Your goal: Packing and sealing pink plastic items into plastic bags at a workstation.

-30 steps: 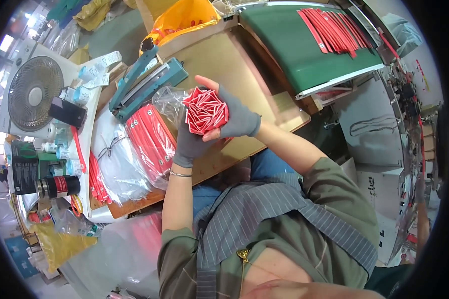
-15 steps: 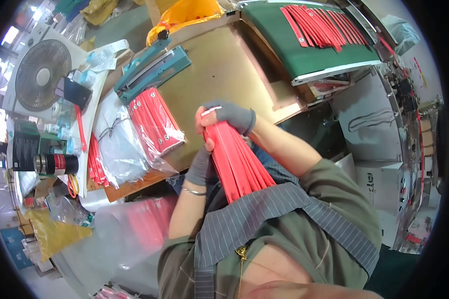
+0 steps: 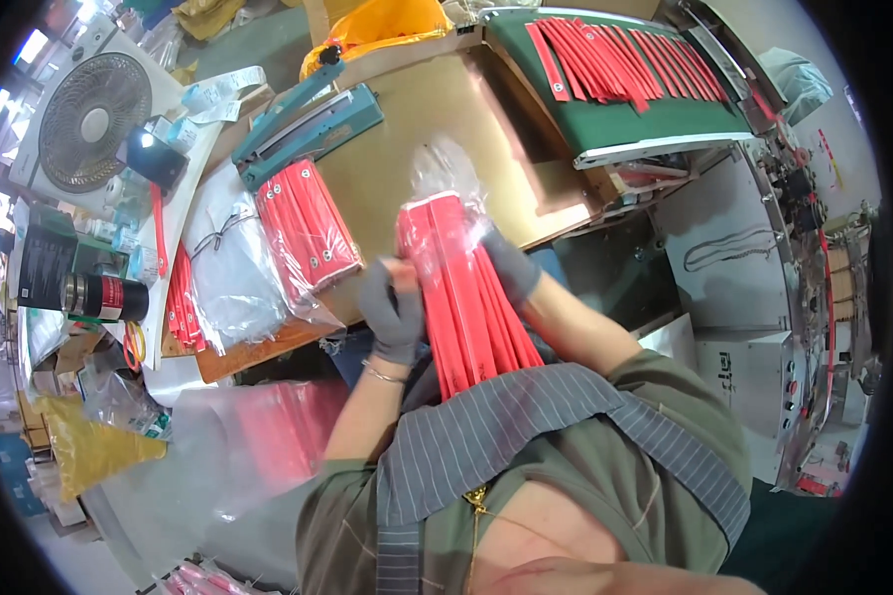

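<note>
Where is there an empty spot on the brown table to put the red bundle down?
The widest bare patch of the brown table lies between the teal heat sealer and the green conveyor belt, above the red bundle. The left end is crowded: a bagged red pack, a white bag, and clutter near the fan.

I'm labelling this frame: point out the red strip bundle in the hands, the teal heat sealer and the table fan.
red strip bundle [image 3: 463, 288], head view, middle of the strips.
teal heat sealer [image 3: 308, 127], head view, its long arm.
table fan [image 3: 93, 123], head view, grille centre.
</note>
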